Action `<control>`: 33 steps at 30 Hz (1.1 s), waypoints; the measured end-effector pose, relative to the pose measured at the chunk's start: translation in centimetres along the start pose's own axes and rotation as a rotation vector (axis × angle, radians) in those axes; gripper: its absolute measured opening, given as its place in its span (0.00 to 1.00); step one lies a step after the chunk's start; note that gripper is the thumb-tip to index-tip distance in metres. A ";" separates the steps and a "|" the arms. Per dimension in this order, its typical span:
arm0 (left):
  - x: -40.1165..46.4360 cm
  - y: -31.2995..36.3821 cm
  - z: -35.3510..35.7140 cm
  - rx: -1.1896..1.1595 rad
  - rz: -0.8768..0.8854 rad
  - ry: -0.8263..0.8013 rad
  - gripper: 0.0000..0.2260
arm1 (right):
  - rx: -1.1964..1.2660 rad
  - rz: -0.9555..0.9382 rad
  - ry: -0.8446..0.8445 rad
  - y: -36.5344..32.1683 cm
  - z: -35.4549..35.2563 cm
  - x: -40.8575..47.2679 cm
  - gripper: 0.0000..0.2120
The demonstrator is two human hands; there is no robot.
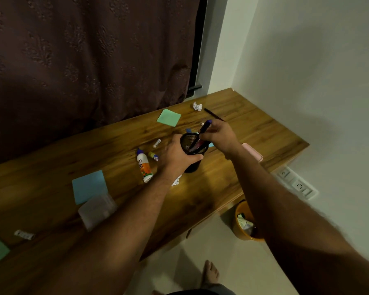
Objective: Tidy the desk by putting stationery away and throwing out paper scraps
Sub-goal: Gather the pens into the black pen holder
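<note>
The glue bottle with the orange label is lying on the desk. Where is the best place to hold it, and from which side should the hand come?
Grip the glue bottle across its wide orange-labelled middle, coming down from above. It lies flat on the desk, so only its long sides are exposed; the blue cap end is narrower. The small glue stick lies close to its upper right side, so keep fingers clear there.

Both forearms are bare from wrist to elbow, with no sleeves, watch, bracelet or rings showing. Fine hair covers the left forearm (136, 218) and the right forearm (285, 201). A bare foot (210, 273) shows on the floor, beside a dark garment edge (200, 291).
</note>
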State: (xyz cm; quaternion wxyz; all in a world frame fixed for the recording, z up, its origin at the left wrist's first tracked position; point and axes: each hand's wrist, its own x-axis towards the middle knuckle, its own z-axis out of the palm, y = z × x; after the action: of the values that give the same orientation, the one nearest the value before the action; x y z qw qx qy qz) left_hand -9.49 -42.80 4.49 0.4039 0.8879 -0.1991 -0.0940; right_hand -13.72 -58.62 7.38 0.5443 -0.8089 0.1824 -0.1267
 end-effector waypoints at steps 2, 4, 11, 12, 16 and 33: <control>0.3 0.5 0.5 -0.015 -0.011 0.004 0.36 | -0.018 0.004 -0.073 0.3 -0.8 0.3 0.09; 0.7 1.2 1.1 -0.023 -0.026 0.015 0.36 | -0.002 0.023 -0.121 0.7 -2.0 1.0 0.12; 3.0 2.8 4.1 -0.055 -0.123 0.073 0.38 | 0.166 0.196 0.076 4.5 -8.1 5.0 0.07; 3.2 2.9 4.5 -0.056 -0.138 0.079 0.38 | 0.128 0.250 0.121 5.4 -8.7 5.5 0.05; 4.3 3.4 6.8 -0.072 -0.194 0.113 0.37 | -0.176 0.506 0.033 10.9 -10.1 8.2 0.08; 6.9 4.5 10.9 -0.142 -0.246 0.149 0.37 | -0.683 0.367 -0.225 14.6 -7.8 12.4 0.11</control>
State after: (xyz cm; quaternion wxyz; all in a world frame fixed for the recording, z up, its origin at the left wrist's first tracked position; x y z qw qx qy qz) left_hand -8.06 -55.82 0.67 0.4646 0.8794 -0.0510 -0.0905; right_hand -8.04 -75.51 -3.18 0.2742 -0.9061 0.2946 0.1300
